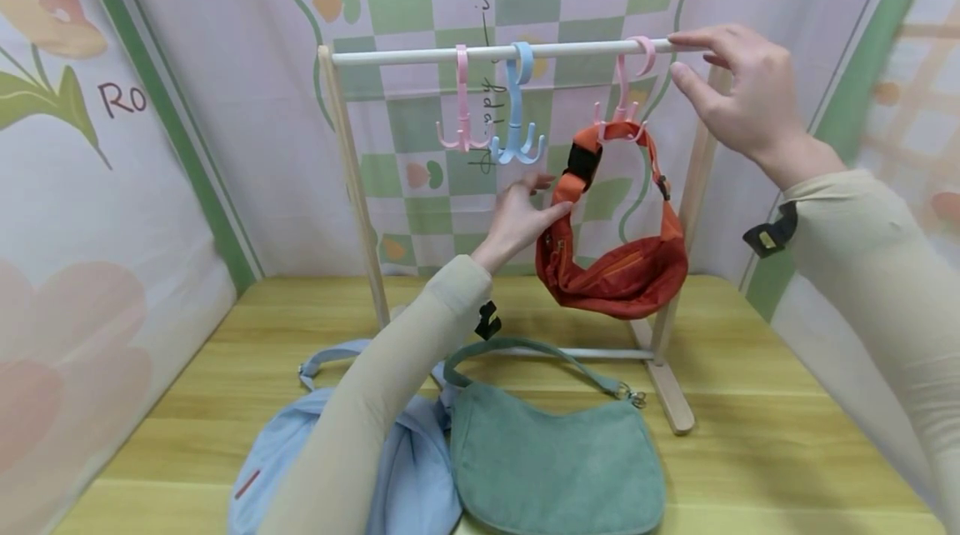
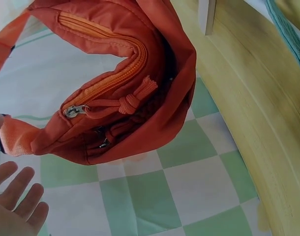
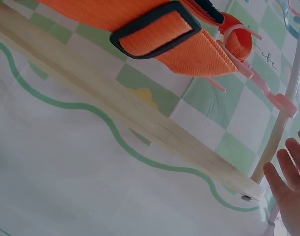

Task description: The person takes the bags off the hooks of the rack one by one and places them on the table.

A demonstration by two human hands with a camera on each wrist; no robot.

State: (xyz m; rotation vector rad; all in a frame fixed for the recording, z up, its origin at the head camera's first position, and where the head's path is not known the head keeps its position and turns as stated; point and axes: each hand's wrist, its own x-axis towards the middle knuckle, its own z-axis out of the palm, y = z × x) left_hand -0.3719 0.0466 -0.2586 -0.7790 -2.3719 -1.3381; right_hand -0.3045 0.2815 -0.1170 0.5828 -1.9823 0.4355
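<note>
An orange-red waist bag [image 1: 626,277] hangs by its strap from a pink hook [image 1: 622,97] on the white rod [image 1: 405,57] of a wooden rack. My left hand [image 1: 517,218] is at the left side of its strap, thumb right at the webbing below the black buckle [image 1: 582,162]. In the left wrist view the fingers [image 2: 29,201] are loosely extended, spread apart beside the bag's zipper [image 2: 74,111]. At the rod's right end, my right hand [image 1: 750,89] has its index fingertip on the rod and the thumb apart below. The right wrist view shows those fingers [image 3: 287,162] relaxed beside the rod.
Another pink hook [image 1: 462,102] and a blue hook [image 1: 516,106] hang further left on the rod. On the wooden table [image 1: 757,452] lie a green shoulder bag [image 1: 558,460] and a light blue bag [image 1: 416,460], the latter partly behind my left sleeve. Printed curtains surround the table.
</note>
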